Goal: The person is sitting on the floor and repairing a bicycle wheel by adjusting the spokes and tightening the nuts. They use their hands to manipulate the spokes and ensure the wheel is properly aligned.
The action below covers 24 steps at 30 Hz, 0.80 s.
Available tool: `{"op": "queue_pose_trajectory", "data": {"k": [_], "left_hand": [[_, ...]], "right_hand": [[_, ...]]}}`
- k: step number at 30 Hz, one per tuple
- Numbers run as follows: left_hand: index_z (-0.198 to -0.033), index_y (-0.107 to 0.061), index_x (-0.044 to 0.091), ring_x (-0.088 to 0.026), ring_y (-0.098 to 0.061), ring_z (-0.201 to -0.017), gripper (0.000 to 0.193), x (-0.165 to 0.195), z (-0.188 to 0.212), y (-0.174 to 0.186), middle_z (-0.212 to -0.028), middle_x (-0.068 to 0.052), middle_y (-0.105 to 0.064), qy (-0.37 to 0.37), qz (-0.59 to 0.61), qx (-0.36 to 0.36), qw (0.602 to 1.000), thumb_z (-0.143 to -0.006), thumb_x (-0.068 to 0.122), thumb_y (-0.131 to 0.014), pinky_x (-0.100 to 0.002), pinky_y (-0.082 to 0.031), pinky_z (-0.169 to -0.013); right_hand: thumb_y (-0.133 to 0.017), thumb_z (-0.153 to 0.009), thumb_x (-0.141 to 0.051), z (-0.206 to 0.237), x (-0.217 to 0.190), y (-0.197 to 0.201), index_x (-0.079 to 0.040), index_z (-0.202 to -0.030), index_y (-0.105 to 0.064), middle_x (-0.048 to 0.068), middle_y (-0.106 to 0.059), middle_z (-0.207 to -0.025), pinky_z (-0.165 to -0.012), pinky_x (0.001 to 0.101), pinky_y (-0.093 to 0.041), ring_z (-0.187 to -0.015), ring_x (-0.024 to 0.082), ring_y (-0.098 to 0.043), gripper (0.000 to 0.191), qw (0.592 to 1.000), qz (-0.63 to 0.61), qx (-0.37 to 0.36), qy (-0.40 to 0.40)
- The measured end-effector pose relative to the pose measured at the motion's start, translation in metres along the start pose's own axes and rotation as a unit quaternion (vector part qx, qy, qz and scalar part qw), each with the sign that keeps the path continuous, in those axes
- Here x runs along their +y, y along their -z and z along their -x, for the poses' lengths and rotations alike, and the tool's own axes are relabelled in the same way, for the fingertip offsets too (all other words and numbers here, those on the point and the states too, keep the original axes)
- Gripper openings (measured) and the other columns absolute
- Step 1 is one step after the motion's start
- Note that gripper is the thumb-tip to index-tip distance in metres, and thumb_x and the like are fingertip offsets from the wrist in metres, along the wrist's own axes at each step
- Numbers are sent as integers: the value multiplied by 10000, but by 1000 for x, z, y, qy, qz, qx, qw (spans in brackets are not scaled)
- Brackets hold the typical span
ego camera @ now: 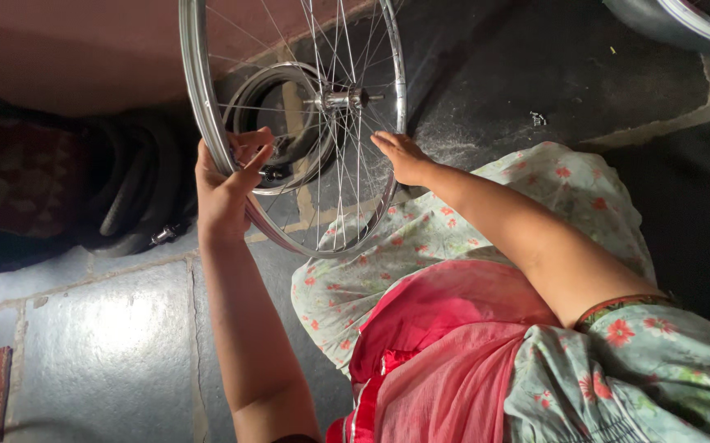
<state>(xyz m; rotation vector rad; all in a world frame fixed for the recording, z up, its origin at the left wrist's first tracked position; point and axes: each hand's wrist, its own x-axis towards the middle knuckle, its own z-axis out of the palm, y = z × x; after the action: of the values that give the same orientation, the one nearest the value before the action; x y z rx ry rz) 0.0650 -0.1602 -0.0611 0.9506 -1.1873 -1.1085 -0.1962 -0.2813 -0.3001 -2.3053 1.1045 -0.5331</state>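
Round silver bicycle wheel rim (199, 98): polished metal, glossy, bright glints. Thin wire spokes (347, 164): bare metal, shiny. Central silver hub (343, 100): metal, smooth, reflective. Black coiled tyres (138, 189): rubber, matt, dull. Grey stone slab floor (109, 344): smooth, slight sheen, rough joints. Pale green floral garment (453, 230): thin cotton-like cloth, matt. Pink-red gauzy scarf (445, 344): sheer woven cloth, soft.
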Motion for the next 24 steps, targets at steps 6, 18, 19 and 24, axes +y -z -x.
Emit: {"op": "queue_pose_trajectory", "data": {"k": [6, 18, 19, 24], "left_hand": [[-1131, -500, 96, -300, -627, -1340, 439, 3, 3, -4, -1232, -163, -710, 6, -9, -6, 1000, -775, -156, -555, -525, -501, -1193], [-1183, -515, 67, -301, -662, -1236, 418, -3, 10, -11, -1192, -143, -714, -9, -7, 17, 1000, -838, -158, -586, -533, -515, -1171], [-1188, -519, 58, -298, -664, -1249, 419, -5, 15, -15, -1198, -142, -711, -16, -16, 14, 1000, -832, -154, -574, -532, -498, -1172], [-1224, -518, 32, -291, -653, -1270, 482, -19, 46, -31, -1214, -137, -693, -23, -16, 29, 999, -770, -131, -500, -538, -497, -1193]], "right_hand": [[-562, -770, 192, -3, 6, 0, -69, -1465, -510, 114, -478, -1502, -1142, 387, -379, -1354, 333, -460, 744, 1000, 3, 25, 3], [-701, -994, -102, 5, -85, 56, -62, -1096, -625, 152, -633, -1106, -911, 428, -528, -1058, 292, -622, 133, 921, -40, 306, 240], [-650, -1038, -88, -15, -92, 69, -70, -1172, -584, 181, -622, -1170, -919, 382, -570, -1078, 287, -632, 151, 909, -24, 328, 257], [-529, -1050, 10, -41, -107, 101, -74, -1369, -515, 101, -651, -1036, -803, 390, -575, -930, 267, -670, 330, 935, -65, 212, 276]]}}
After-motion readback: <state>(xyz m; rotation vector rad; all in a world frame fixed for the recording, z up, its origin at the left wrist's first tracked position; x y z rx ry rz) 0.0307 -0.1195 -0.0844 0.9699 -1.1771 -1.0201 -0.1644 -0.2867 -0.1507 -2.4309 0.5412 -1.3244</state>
